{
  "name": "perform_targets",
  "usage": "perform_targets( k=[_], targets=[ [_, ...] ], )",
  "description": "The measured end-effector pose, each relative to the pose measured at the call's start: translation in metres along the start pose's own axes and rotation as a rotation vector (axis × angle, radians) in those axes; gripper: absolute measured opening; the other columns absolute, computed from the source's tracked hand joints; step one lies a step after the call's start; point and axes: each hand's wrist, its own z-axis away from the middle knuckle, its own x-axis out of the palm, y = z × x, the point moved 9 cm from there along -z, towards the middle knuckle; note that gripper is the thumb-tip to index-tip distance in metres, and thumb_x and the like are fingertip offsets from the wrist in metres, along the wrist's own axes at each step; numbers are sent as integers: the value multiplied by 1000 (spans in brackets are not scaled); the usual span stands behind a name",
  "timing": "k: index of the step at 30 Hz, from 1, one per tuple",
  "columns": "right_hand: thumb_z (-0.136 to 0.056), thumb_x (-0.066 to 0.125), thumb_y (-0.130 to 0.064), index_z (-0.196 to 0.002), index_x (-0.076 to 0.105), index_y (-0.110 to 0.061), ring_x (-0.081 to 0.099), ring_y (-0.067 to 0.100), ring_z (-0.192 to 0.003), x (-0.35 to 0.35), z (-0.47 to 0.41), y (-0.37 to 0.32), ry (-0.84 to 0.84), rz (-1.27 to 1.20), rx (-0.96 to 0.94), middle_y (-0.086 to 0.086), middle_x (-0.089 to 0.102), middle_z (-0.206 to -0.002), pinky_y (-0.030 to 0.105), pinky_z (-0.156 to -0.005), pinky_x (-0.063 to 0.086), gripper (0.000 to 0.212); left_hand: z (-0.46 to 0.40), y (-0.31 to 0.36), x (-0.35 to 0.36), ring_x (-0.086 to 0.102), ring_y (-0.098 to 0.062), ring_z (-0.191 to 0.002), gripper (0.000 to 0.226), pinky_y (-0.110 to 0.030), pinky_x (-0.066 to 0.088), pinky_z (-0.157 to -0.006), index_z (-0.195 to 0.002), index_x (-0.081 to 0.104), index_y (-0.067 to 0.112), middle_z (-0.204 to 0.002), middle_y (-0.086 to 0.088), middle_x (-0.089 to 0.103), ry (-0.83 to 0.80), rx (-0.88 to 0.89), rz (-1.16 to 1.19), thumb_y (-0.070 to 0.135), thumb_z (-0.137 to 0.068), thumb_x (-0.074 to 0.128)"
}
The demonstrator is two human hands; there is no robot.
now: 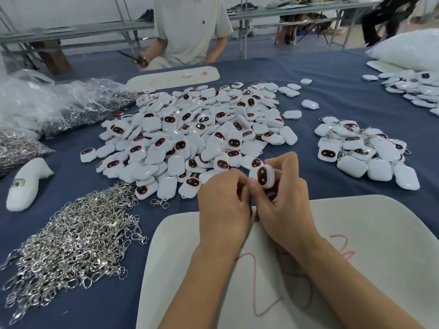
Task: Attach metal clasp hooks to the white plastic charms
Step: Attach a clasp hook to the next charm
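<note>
A: Status? Where's the charm?
B: Charm [262, 176] pinched in right hand [282, 205], over the tabletop [332, 74]. Left hand [223, 200] curled at its edge; hook hidden, can't confirm.
A: Tip: keep charm steady, seat hook fully thru the loop.

White charm [263, 176] with dark red-rimmed face, tilted, above heaped charms [190, 136] beside silver clasp hooks [78, 243]

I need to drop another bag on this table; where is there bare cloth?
Bare blue cloth lies between the big charm pile and the smaller finished pile, and beyond both, toward the white pillow-like bag. The left side is crowded by clasp hooks and plastic bags.
</note>
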Motion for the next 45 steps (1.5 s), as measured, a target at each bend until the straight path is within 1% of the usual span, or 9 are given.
perform_targets(
  k=[3,6,9,12,16,24,36,41,45],
  targets=[
    [-96,69,-14,-111,42,-24,62,17,-65,8,-1,-6,-113,24,-73,-8,64,-77,33,-56,49,32,2,-1,0,60,-20,-68,32,-43,50,-65,-98,46,27,-70,8,62,-41,-39,30,4,-86,65],
    [-96,66,-14,-113,45,-21,58,21,-62,11,-3,-8,-234,62,-137,-2,65,-74,46,-57,49,29,0,5,5,59,-30,-69,33,-46,46,-62,-97,41,25,-74,1,62,-120,38,-19,2,-85,61],
    [-96,69,-8,-112,49,-13,54,21,-60,8,-5,-6,-293,60,-170,-2,63,-72,44,-56,47,26,1,2,14,60,-31,-71,33,-46,46,-64,-93,39,25,-76,-1,65,-193,21,-85,3,-85,63],
    [-98,69,-11,-110,50,-16,58,27,-61,3,-6,6,-208,-86,-1,2,65,-74,44,-57,51,23,2,-9,7,60,-12,-67,32,-31,49,-64,-89,48,26,-71,9,63,-76,-75,35,3,-83,70],
    [-102,65,-13,-109,49,-17,52,28,-48,1,-3,26,-78,-382,276,6,67,-69,37,-40,48,18,-2,-18,3,64,-6,-70,21,-15,46,-66,-85,71,20,-73,11,68,10,-99,294,1,-81,78],
    [-103,60,-10,-109,48,-14,47,13,-47,10,-2,37,-69,-758,435,8,65,-69,25,-39,39,14,-1,-26,19,66,-7,-75,25,-22,52,-74,-86,72,25,-76,8,73,-69,-250,563,2,-94,67],
    [-107,59,-17,-109,47,-12,52,18,-52,5,-2,30,-78,-538,349,4,66,-69,29,-42,46,14,-2,-3,6,60,-21,-78,10,-36,45,-72,-86,71,15,-83,1,70,-30,-7,-71,9,-92,65],
    [-105,57,-22,-105,47,-25,57,17,-56,5,-1,21,-141,-349,223,1,67,-73,35,-46,52,10,-1,-3,9,48,-18,-74,13,-27,25,-65,-86,70,15,-84,-2,69,-56,-13,-191,10,-93,61],
    [-107,59,-17,-109,47,-17,57,21,-55,7,-2,22,-131,-446,251,8,70,-75,35,-46,52,12,0,-9,1,62,-12,-74,14,-25,45,-70,-83,72,19,-78,8,70,22,-93,-24,8,-90,67]
  ],
)
